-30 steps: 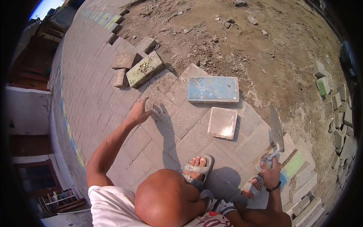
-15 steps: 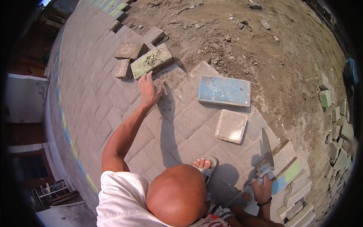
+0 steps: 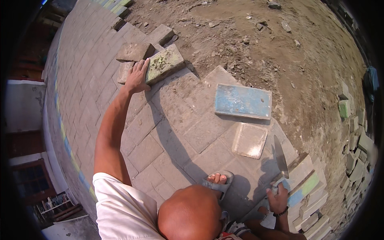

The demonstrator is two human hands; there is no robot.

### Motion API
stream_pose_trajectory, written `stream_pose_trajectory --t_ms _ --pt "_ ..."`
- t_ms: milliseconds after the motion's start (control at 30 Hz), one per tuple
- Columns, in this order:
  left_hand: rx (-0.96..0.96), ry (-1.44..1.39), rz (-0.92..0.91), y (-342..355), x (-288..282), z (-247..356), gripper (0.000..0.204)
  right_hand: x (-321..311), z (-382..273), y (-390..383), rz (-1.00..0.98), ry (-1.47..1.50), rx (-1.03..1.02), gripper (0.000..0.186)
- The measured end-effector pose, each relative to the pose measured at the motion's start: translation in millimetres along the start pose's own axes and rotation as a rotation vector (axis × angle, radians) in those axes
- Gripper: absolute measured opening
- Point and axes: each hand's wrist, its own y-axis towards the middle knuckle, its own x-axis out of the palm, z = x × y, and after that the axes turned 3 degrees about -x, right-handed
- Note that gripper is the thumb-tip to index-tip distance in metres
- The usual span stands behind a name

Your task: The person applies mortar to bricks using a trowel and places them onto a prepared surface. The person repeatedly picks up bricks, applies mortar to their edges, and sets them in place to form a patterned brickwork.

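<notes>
My left hand [image 3: 137, 77] reaches out to the left end of a mossy yellow-green paver [image 3: 166, 62], fingers curled over that end. A brown paver [image 3: 134, 51] and a smaller one [image 3: 122, 72] lie beside it, the smaller partly behind the hand; a grey block [image 3: 160, 34] is just beyond. Low at the right, my right hand [image 3: 277, 200] grips the handle of a trowel [image 3: 281, 156], its blade pointing upward. Between the hands, a faded blue paver [image 3: 242, 100] and a square grey paver [image 3: 249, 140] rest on the paving.
Herringbone paving [image 3: 88, 84] with a painted blue-and-yellow band [image 3: 68, 144] runs along a building [image 3: 24, 108] at the left. Rubble-strewn dirt [image 3: 256, 44] borders it. Loose block edging [image 3: 306, 188] is at lower right, piled blocks [image 3: 356, 160] at far right. My sandalled foot [image 3: 218, 180] stands below.
My left hand has moved up from bare paving onto the mossy paver's end. My right hand with the trowel has shifted slightly down and left in view. The pavers on the ground appear unmoved.
</notes>
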Motion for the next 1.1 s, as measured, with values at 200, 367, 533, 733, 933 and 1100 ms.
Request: stream_pose_trajectory --t_ms 200,367,533,733,933,1100 --pt "-0.012 -0.095 -0.008 -1 -17 5 0.127 5 -1 6 -0.081 -0.026 -0.020 0.038" --pt "-0.031 -0.070 -0.028 -5 -78 51 0.115 -2 -22 16 -0.067 -0.020 -0.047 0.038" --pt "0.070 0.079 -0.151 56 -132 122 0.066 -48 -105 65 -0.368 -0.203 -0.046 0.041" --pt "0.065 -0.027 -0.088 112 -113 145 0.046 -36 -205 129 -0.778 -0.339 -0.200 0.048" --pt "0.041 -0.094 0.071 137 -102 164 0.054 104 -202 170 -0.983 -0.275 -0.247 0.052" --pt "0.012 -0.054 -0.108 139 -121 165 0.054 183 -210 213 -1.017 -0.154 -0.290 0.050"
